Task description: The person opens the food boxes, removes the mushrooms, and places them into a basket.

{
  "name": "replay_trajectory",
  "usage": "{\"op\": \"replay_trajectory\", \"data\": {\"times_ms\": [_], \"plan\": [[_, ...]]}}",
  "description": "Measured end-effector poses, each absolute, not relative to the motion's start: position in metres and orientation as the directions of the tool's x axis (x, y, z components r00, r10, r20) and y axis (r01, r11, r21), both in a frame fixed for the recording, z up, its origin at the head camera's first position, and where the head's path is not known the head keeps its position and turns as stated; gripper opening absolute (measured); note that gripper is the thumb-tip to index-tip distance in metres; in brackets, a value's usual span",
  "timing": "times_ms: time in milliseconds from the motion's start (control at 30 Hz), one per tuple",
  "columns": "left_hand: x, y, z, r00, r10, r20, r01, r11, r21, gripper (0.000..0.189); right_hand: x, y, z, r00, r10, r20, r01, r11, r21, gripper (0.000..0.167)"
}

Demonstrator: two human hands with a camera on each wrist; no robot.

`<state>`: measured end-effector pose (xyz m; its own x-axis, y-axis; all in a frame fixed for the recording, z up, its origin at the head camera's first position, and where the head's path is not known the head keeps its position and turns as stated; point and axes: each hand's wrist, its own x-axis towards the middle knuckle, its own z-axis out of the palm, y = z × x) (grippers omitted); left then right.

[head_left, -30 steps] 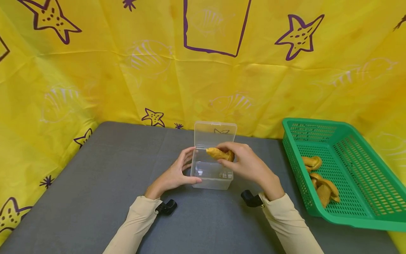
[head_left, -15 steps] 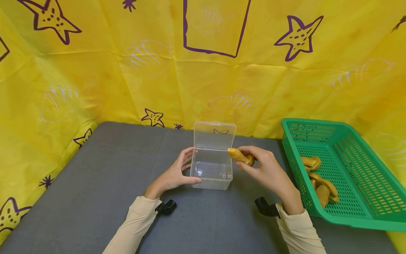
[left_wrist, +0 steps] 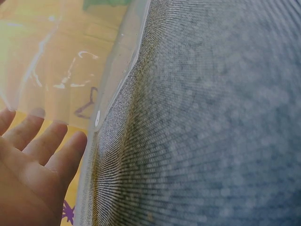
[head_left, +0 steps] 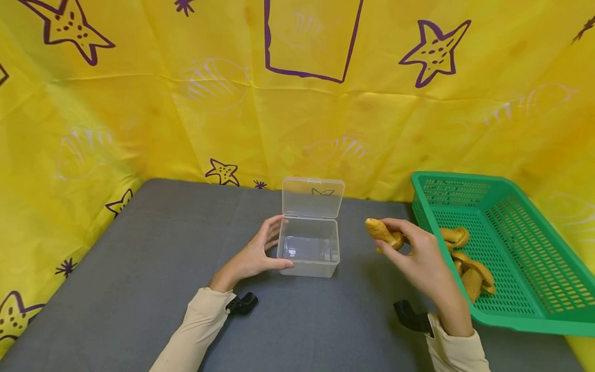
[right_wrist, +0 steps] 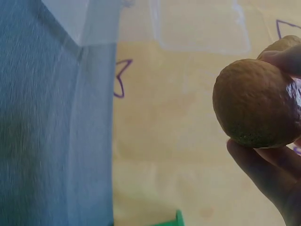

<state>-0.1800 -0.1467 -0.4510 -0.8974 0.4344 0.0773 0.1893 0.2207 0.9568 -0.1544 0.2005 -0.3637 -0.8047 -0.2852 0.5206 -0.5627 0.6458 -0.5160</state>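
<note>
My left hand (head_left: 253, 257) grips the left side of a clear plastic box (head_left: 308, 269), thumb at the front corner and fingers along the far side. The box's hinged lid (head_left: 313, 198) stands raised at the back, and nothing lies inside the box. To the right of it, my right hand (head_left: 422, 258) pinches a yellow-brown mushroom (head_left: 375, 228) above the table, its stem pointing left. In the right wrist view the rounded brown cap (right_wrist: 251, 103) faces the camera, with fingers below it and a digit at its upper side.
A green plastic basket (head_left: 534, 323) with perforated walls stands on the right. Several more mushrooms (head_left: 473, 283) lie along its left side. The grey tabletop (head_left: 186, 232) ends at a yellow patterned cloth (head_left: 232, 129) behind and to the left.
My right hand has moved right with the mushroom, from over the box to between the box and the basket. The left hand keeps its hold on the box.
</note>
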Motion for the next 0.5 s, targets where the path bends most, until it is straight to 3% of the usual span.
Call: {"op": "replay_trajectory", "data": {"times_ms": [500], "plan": [[-0.180,-0.147,-0.452,-0.897,0.434,0.082,0.192,0.216,0.957,0.105,-0.129,0.242,-0.350,-0.841,-0.125,0.526,-0.459,0.679,-0.573,0.045]]}}
